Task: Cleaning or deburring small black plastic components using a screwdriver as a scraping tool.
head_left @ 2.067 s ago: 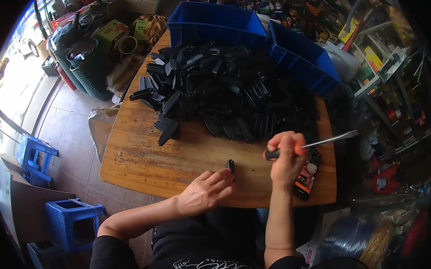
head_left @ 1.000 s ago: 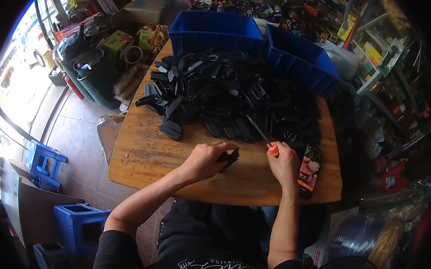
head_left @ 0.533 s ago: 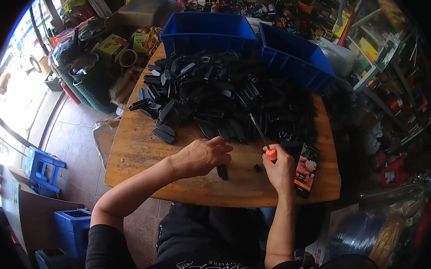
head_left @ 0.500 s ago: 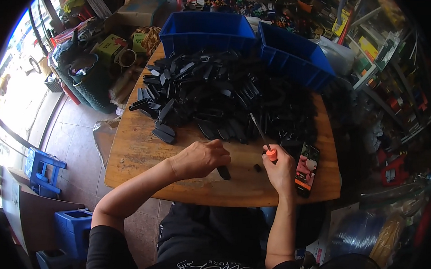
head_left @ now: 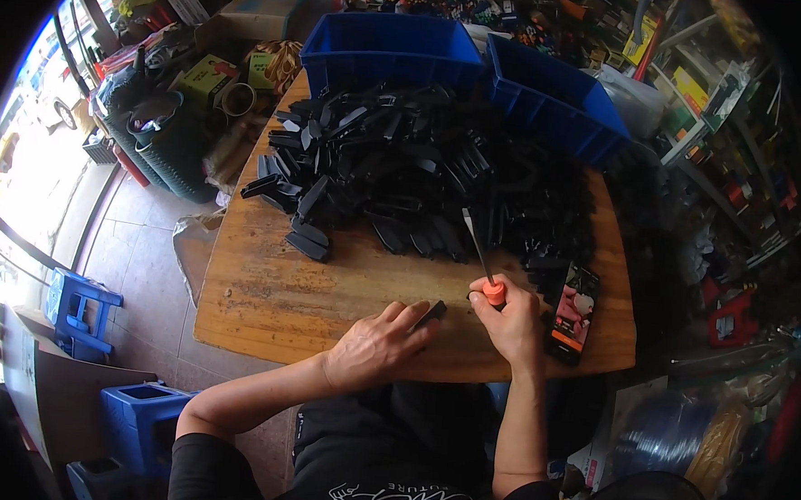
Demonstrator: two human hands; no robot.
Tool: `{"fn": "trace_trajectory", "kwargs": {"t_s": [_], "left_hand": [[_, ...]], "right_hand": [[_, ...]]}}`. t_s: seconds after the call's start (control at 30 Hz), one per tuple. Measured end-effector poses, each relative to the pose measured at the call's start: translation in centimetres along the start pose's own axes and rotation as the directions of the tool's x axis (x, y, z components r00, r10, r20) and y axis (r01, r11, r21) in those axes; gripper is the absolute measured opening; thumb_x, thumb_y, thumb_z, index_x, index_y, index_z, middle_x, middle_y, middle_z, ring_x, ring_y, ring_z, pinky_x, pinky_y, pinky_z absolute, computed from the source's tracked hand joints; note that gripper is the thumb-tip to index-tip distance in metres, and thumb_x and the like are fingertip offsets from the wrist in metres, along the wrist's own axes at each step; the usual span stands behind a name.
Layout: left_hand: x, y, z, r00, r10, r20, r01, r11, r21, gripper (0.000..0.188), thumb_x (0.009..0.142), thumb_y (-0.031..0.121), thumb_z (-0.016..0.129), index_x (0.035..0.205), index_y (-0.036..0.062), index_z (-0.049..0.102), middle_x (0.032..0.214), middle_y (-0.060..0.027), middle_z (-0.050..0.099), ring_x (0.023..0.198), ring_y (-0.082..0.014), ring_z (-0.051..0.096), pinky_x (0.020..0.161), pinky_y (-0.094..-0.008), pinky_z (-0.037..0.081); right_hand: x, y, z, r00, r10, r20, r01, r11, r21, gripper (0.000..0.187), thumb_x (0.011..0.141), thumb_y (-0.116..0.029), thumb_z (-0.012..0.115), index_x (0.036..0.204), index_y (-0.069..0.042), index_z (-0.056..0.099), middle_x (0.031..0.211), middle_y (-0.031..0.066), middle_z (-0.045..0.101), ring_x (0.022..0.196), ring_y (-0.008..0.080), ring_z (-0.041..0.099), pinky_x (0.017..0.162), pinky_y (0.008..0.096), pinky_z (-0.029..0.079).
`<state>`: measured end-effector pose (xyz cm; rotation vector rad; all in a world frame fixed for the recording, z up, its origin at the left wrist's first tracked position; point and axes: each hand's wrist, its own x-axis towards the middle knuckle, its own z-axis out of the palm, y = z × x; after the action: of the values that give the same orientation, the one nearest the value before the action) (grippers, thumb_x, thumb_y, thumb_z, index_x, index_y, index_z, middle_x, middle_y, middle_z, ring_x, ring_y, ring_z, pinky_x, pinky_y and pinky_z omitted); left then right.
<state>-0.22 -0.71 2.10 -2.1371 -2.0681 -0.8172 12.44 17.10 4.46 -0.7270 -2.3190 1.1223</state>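
My left hand (head_left: 375,346) is low over the near middle of the wooden table (head_left: 262,306). Its fingers are closed on a narrow black plastic part (head_left: 431,315), whose far end sticks out past the fingertips. To the right, my right hand (head_left: 516,321) grips a screwdriver (head_left: 493,292) by its orange-red handle, with the flat metal blade pointing up and away toward the pile. A small dark bit shows beside the right thumb; I cannot tell if it is held. Beyond both hands lies a large heap of black plastic parts (head_left: 377,172).
A phone (head_left: 574,313) with a lit screen lies right of my right hand. Two blue bins (head_left: 392,64) stand behind the heap, the second blue bin (head_left: 562,105) angled at right. Blue stools (head_left: 142,422) stand on the floor at left. Crowded shelving (head_left: 696,139) rises at right.
My left hand has come nearer to me with the black part, which now tilts up and away. My right hand has shifted slightly left and nearer with the screwdriver, toward where a small dark piece lay.
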Motion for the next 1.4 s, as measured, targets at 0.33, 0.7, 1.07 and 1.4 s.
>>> {"fn": "trace_trajectory", "kwargs": {"t_s": [0.33,0.7,1.07,1.4], "left_hand": [[-0.5,1.1,1.5,0.951,0.309,-0.003,-0.291,0.901,0.322,0.041,0.071,0.014,0.06,0.106,-0.0051,0.061,0.117,-0.0203,0.056,0.099,-0.0261,0.058,0.08,-0.0293,0.053],[0.9,2.1,2.2,0.988,0.145,-0.049,-0.147,0.988,-0.046,0.041,0.071,0.012,0.062,0.11,-0.0017,0.059,0.123,-0.0189,0.053,0.109,-0.0294,0.053,0.085,-0.0318,0.052],[0.6,0.9,2.7,0.978,0.21,-0.02,-0.211,0.968,-0.138,0.038,0.075,0.011,0.059,0.111,0.0002,0.059,0.12,-0.015,0.055,0.116,-0.032,0.052,0.092,-0.0367,0.05],[0.5,0.7,2.7,0.976,0.214,0.025,-0.21,0.971,-0.117,0.037,0.077,0.013,0.056,0.112,-0.0004,0.057,0.13,-0.0182,0.051,0.122,-0.0329,0.049,0.097,-0.0366,0.048]], "right_hand": [[-0.3,0.1,1.7,0.982,-0.173,0.074,0.18,0.98,-0.087,0.01,0.079,-0.005,0.065,0.087,-0.001,0.061,0.082,0.0157,0.064,0.075,0.034,0.064,0.065,0.0384,0.049],[0.4,0.0,1.9,0.954,-0.299,-0.021,0.295,0.948,-0.118,0.013,0.076,-0.003,0.067,0.088,-0.004,0.063,0.084,0.0105,0.064,0.078,0.0331,0.063,0.067,0.0386,0.051],[0.2,-1.3,1.6,0.928,-0.326,0.18,0.366,0.89,-0.271,0.014,0.072,-0.002,0.068,0.085,-0.003,0.063,0.086,0.0094,0.063,0.078,0.0304,0.064,0.068,0.0372,0.051],[3.2,-2.0,3.4,0.936,-0.278,-0.215,0.351,0.745,0.568,0.019,0.093,-0.018,0.063,0.082,-0.005,0.056,0.073,0.0044,0.062,0.059,0.0075,0.056,0.054,0.0207,0.045]]}}
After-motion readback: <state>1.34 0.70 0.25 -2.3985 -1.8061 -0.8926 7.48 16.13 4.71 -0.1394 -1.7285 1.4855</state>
